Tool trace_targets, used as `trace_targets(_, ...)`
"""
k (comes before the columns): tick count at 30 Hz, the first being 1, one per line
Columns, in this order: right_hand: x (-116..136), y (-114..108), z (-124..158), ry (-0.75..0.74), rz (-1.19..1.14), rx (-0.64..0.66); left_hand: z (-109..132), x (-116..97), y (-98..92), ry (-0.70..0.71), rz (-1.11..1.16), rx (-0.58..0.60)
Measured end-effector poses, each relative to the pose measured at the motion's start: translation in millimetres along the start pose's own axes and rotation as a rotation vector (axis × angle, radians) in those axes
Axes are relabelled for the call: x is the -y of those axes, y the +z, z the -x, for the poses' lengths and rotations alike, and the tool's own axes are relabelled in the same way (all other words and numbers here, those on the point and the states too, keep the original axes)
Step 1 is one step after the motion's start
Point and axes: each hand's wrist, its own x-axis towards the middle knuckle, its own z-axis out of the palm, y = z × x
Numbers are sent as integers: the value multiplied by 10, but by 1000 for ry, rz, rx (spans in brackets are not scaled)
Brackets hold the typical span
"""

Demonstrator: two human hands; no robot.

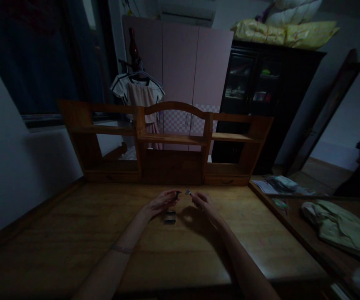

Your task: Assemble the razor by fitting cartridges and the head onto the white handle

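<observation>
Both my hands are raised a little above the wooden desk (pixel 73 233), close together near its middle. My left hand (pixel 161 203) pinches a small dark object (pixel 176 195) at its fingertips. My right hand (pixel 202 203) is closed on a small shiny metal piece (pixel 188 192), which points toward the dark object. The two small parts are a short gap apart. Below and between my hands a small dark rectangular block (pixel 170 217) lies flat on the desk. The room is dim, so the small parts are hard to make out.
A wooden hutch with shelves (pixel 167 141) stands along the desk's far edge. To the right, a lower surface holds papers (pixel 276 185) and a greenish cloth (pixel 338 225). A white wall (pixel 8 166) runs along the left. Cabinets stand behind.
</observation>
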Motion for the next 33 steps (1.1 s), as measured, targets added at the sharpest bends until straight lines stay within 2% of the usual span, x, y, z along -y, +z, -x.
trace_targets(11,218,98,151,5,46,189,65,-9,112,12,-17,63)
trace_targets(17,204,106,131,-18,74,161,57,29,145,14,-6,84)
trace_targets(25,236,116,137,-7,111,150,90,-8,159,-60,-65,89)
trace_targets(33,220,113,136,-1,112,138,114,-38,234,-24,-67,75)
